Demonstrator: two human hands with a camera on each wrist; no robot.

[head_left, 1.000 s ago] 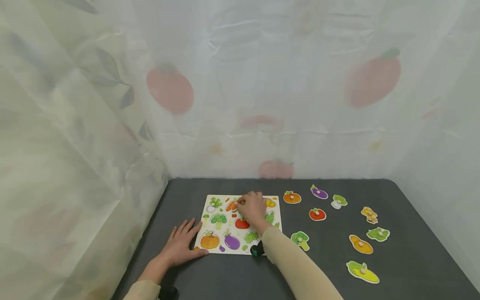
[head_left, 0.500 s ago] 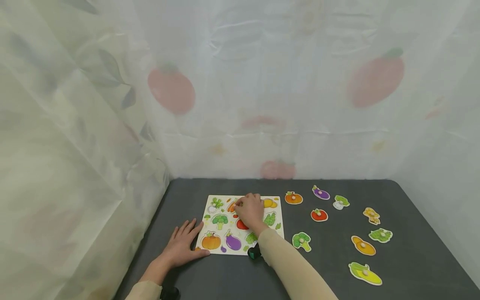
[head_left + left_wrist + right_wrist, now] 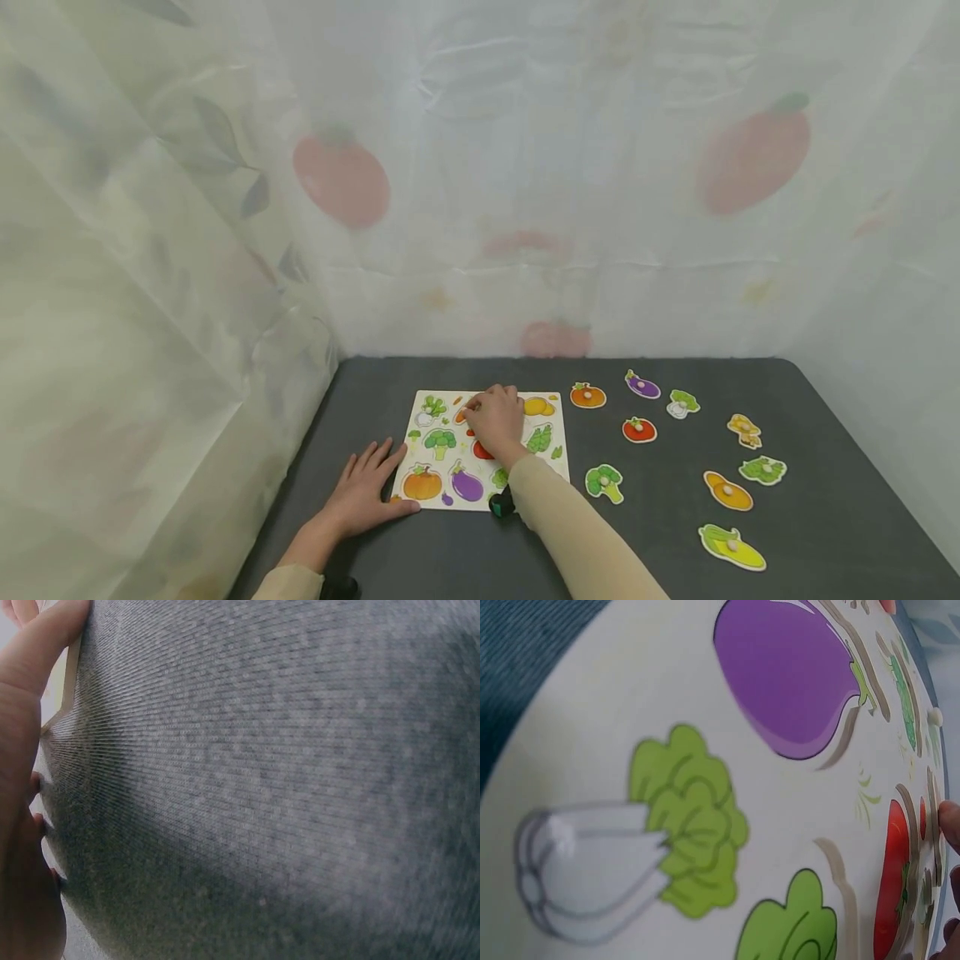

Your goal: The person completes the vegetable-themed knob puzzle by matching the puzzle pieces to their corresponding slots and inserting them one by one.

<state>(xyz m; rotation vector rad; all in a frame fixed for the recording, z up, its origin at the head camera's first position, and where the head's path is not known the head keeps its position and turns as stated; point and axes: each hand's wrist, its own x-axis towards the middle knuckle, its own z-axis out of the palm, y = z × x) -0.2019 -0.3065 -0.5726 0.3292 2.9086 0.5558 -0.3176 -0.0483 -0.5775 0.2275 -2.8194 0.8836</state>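
While the left hand [image 3: 365,492] lies spread at the left edge of the board [image 3: 412,457], seemingly to steady it, the right hand [image 3: 498,422] arches over the carrot [image 3: 460,414]; whether it pinches anything is hidden. Loose pieces [image 3: 603,481] lie rightward, knobs [image 3: 732,545] up, likely for easy lifting, on the dark desk [image 3: 652,517] before a pale fruit-print curtain [image 3: 637,292].

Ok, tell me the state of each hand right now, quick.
Left hand: open, fingers spread, thumb touching the puzzle board.
Right hand: closed, seemingly pinching the carrot piece; fingers partly hide the grip.
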